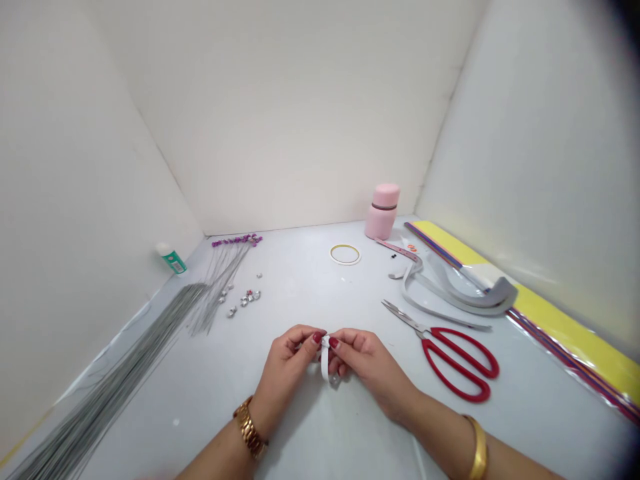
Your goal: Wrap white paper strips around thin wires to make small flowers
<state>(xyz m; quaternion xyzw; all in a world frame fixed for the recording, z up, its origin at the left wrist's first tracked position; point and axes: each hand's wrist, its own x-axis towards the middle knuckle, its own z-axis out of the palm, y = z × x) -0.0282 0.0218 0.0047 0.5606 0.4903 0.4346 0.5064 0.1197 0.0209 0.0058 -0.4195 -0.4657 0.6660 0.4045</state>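
Note:
Near the front middle of the table, my left hand (pixel 291 360) and my right hand (pixel 361 360) meet, thumbs and fingertips pinched together. Between them is a narrow white strip (pixel 325 365), gripped by both hands at its top, where it looks folded or knotted. Its lower part hangs down and curls at the end near my right fingers. The exact shape of the pinched part is hidden by my fingertips. To the right of my right hand lie red-handled scissors (pixel 450 353), blades slightly apart. Several small silvery folded pieces (pixel 250 298) lie left of my hands.
Grey wires (pixel 135 360) and purple-tipped wires (pixel 233 250) lie left, near a green-and-white glue stick (pixel 173 259). A tape roll (pixel 345 255) and pink flask (pixel 383 212) stand farther back. Pale strips (pixel 450 300) and packaged coloured sheets (pixel 560 320) are at right. White walls enclose the table.

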